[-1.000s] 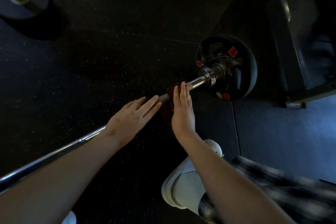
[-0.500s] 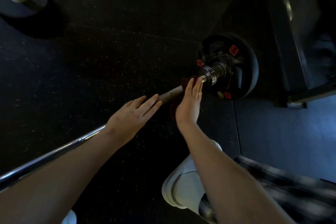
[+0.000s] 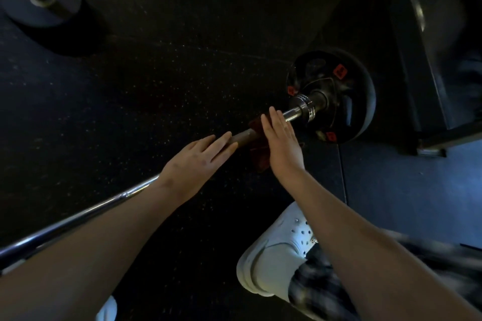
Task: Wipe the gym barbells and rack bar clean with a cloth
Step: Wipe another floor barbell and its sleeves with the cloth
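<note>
A steel barbell (image 3: 78,214) runs from the lower left up to a black weight plate (image 3: 347,101) with red labels. A dark red cloth (image 3: 258,156) is draped over the bar just short of the collar (image 3: 305,109). My right hand (image 3: 283,146) lies across the bar on top of the cloth with straight fingers, pressing it against the shaft. My left hand (image 3: 198,161) rests flat on the bar a little further left, fingers straight and pointing along it.
Dark speckled rubber flooring (image 3: 156,73) lies under the bar. Another plate on a bar (image 3: 41,0) sits at the top left. A dark rack frame (image 3: 427,47) stands at the right. My white shoe (image 3: 276,255) is below the right arm.
My right hand with the cloth slid up the bar to the collar, then came back down the shaft toward my left hand. The left hand stayed in place.
</note>
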